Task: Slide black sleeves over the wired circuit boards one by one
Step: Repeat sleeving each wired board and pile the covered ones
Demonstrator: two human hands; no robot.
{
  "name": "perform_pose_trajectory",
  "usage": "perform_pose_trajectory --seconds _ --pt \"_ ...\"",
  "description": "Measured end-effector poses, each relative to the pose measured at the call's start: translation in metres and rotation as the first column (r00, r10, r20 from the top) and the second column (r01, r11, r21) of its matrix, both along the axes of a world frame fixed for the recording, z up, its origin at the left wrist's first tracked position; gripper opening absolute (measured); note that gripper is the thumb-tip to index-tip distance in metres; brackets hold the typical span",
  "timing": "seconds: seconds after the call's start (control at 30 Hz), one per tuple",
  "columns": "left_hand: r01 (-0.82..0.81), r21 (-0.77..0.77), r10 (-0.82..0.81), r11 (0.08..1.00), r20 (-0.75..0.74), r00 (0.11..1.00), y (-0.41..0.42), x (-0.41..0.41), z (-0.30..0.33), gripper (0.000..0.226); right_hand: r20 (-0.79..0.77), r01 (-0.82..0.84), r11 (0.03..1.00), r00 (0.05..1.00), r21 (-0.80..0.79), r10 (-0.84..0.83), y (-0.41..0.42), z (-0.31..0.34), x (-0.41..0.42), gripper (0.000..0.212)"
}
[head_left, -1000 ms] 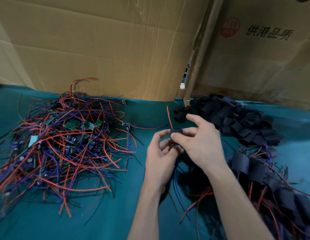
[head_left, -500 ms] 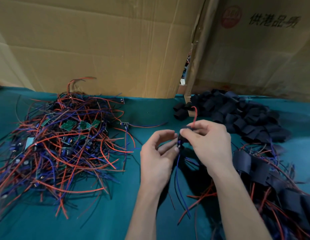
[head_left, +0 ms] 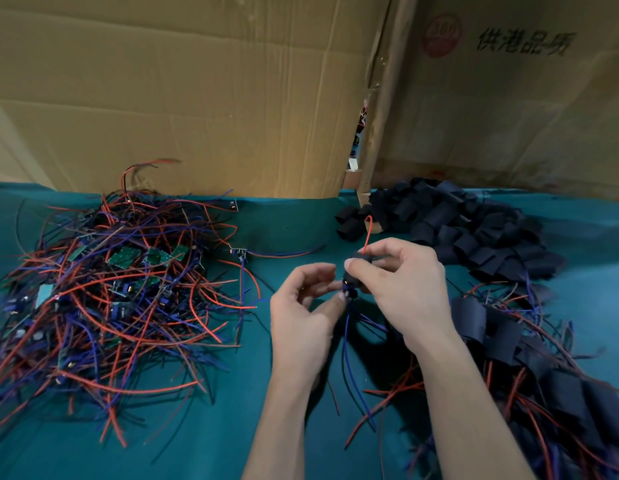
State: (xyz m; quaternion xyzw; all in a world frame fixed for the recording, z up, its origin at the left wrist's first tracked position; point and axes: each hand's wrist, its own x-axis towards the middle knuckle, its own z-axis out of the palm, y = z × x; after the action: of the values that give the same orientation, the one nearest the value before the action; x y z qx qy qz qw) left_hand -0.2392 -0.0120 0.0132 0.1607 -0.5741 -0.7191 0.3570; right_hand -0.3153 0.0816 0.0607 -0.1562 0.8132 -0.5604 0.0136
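My right hand (head_left: 403, 284) pinches a black sleeve (head_left: 357, 271) above the middle of the teal table, thumb on its near side. A red wire (head_left: 369, 233) sticks up out of the sleeve's far end. My left hand (head_left: 306, 315) pinches the small circuit board (head_left: 349, 292) at the sleeve's lower end, and blue wires (head_left: 349, 355) hang down from it. Most of the board is hidden by the sleeve and my fingers.
A tangled heap of bare green boards with red and blue wires (head_left: 110, 292) lies on the left. Loose black sleeves (head_left: 467, 230) are piled at the back right. Sleeved boards (head_left: 529, 362) lie at the right. Cardboard boxes (head_left: 197, 91) wall the back of the teal table (head_left: 183, 441).
My hands turned the sleeve from lying crosswise to pointing away from me. The red wire now pokes out of its far end and the blue wires hang below.
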Motion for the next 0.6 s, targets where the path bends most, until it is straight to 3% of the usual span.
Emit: perform_pose_trajectory --seconds 0.6 --pt "0.008 0.053 -0.017 0.999 0.158 0.987 0.0007 0.0049 0.0043 0.029 -0.082 -0.112 0.991 0.99 0.066 0.117 0.0012 -0.0006 0.0017 0.026"
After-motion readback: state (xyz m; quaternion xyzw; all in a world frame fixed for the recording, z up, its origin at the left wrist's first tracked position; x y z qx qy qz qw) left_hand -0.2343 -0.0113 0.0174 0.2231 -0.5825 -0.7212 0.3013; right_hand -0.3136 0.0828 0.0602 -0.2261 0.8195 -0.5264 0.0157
